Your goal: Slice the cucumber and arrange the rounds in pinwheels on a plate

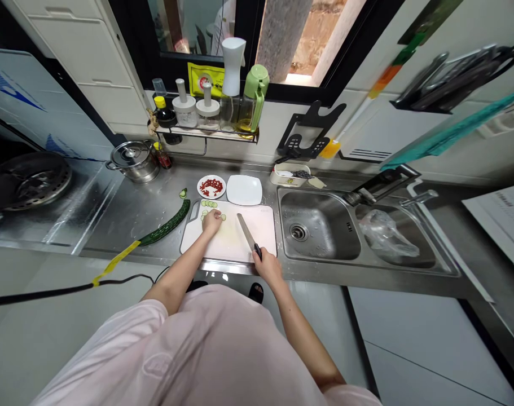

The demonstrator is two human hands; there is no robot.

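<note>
My right hand (267,265) is wrapped round the black handle of a knife (247,232), whose blade points up and left over the white cutting board (229,248). My left hand (212,221) is at the board's upper left, fingers bent among cucumber slices (209,203); its fingertips are too small to tell what they hold. One slice (223,217) lies just right of them. A long dark green cucumber (166,228) rests on the counter left of the board, with a cut end piece (183,193) above it.
Behind the board are a plate of chopped red pieces (211,193) and a white square plate (244,190). A steel pot (135,160) stands at the back left. The sink (320,225) is to the right, and a seasoning shelf (206,133) hangs above the counter.
</note>
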